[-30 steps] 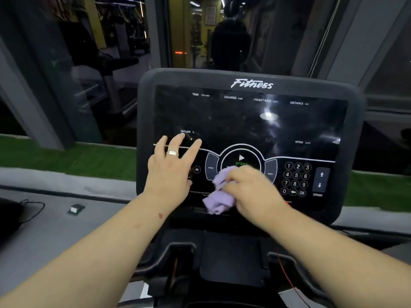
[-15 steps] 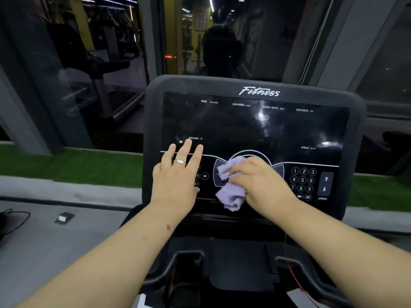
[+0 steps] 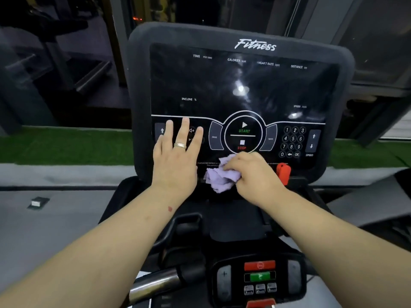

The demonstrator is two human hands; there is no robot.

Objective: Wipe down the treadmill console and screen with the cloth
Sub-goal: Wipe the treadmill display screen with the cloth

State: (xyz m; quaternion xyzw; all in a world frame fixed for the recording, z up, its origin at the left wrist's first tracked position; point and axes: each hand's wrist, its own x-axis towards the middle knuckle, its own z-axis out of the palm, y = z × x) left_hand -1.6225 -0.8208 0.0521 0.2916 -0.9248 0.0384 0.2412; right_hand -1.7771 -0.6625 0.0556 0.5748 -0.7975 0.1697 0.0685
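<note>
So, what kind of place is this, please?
Most likely a gym: a treadmill console marked "Fitness", with START and STOP buttons and a speed keypad; more exercise machines stand behind the glass.

Console (image 3: 138, 85) reads Fitness, TIME, CALORIES, START, STOP.

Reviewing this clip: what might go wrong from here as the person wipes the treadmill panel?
1. The right hand rubs the crumpled lilac cloth just under the red STOP marking and green START marking; a press could trigger the belt.
2. The left hand rests flat on the left-side buttons, risking accidental input.
3. The cloth might snag the red safety clip.
</note>
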